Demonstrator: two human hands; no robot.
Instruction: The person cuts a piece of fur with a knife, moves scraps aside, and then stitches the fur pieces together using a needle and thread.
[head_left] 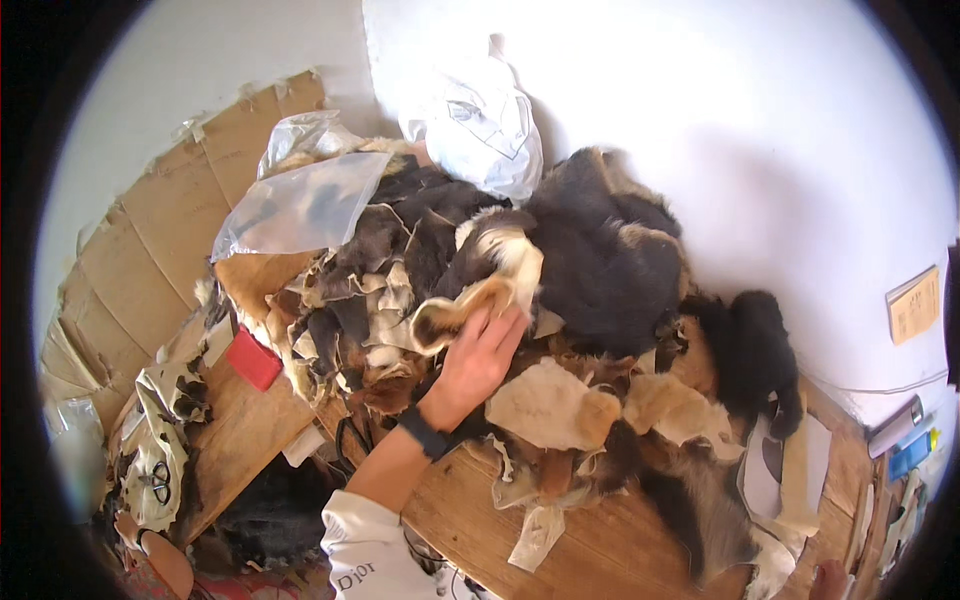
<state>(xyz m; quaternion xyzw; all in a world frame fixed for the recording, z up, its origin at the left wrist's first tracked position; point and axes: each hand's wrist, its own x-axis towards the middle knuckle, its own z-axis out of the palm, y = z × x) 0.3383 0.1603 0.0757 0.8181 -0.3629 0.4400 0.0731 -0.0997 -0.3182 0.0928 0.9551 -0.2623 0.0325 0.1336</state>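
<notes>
My left hand (486, 345), below a dark wristband, reaches into a heap of fur pelts. Its fingers close on the edge of a cream and brown fur piece (515, 262), whose pale skin side is partly folded over. Black fur (610, 270) lies beyond it to the right, and a cream pelt (553, 405) sits just beside the wrist. At the lower right edge only a small part of what looks like my right hand (829, 580) shows; its fingers cannot be made out.
A clear plastic bag (300, 208) and a white bag (475, 125) rest on the heap against the wall. A red pouch (254, 358) lies on the wooden table (470, 505). Scissors (160, 480) lie on fur scraps at left. Bottles (895, 428) stand at right.
</notes>
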